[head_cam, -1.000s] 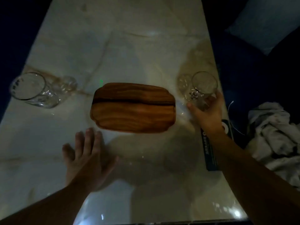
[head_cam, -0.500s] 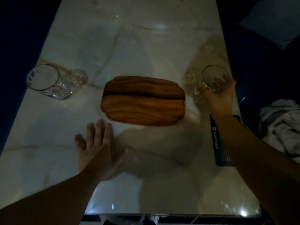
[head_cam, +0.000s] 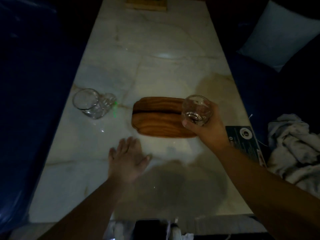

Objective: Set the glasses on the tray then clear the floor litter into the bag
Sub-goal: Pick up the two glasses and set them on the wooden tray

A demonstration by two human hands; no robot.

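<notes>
A flat wooden tray (head_cam: 159, 116) lies in the middle of the white marble table (head_cam: 155, 58). My right hand (head_cam: 210, 129) is closed around a clear round glass (head_cam: 196, 110), held tilted over the tray's right end. A second clear glass (head_cam: 89, 103) stands on the table to the left of the tray, untouched. My left hand (head_cam: 127, 160) rests flat on the marble in front of the tray's left corner, fingers spread, holding nothing.
A dark printed box (head_cam: 245, 142) lies on the table's right edge. Crumpled grey cloth (head_cam: 292, 146) and a pale cushion (head_cam: 280, 33) sit on the dark seat to the right. A wooden board (head_cam: 147, 5) is at the table's far end. Dark blue seating flanks both sides.
My right hand has lifted the right glass off the table and carried it left, over the tray's right end. My left hand stays flat on the marble.
</notes>
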